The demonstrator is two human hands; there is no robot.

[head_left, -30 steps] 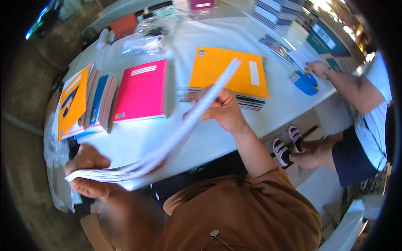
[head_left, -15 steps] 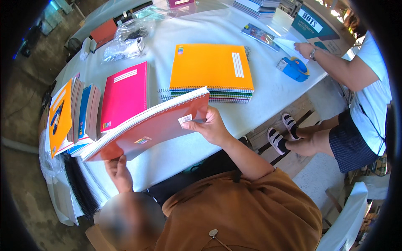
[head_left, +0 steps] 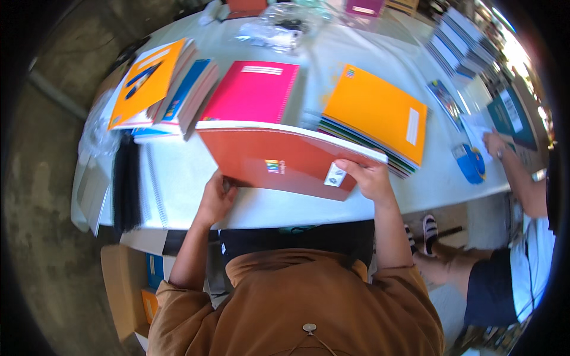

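I hold a thick red-orange notebook upright on its edge over the white table, its cover facing me. My left hand grips its lower left corner. My right hand grips its right edge beside a small white sticker. Behind it lie a pink spiral notebook and a stack of notebooks topped by an orange one.
At the table's left are stacked orange and blue books, a black bundle and white spiral pads. Another person sits at the right, a hand by a blue object. Cardboard boxes stand under the table.
The bundle I held out low to the left has swung in front of me and now stands squared on the table, both hands at its lower edge.
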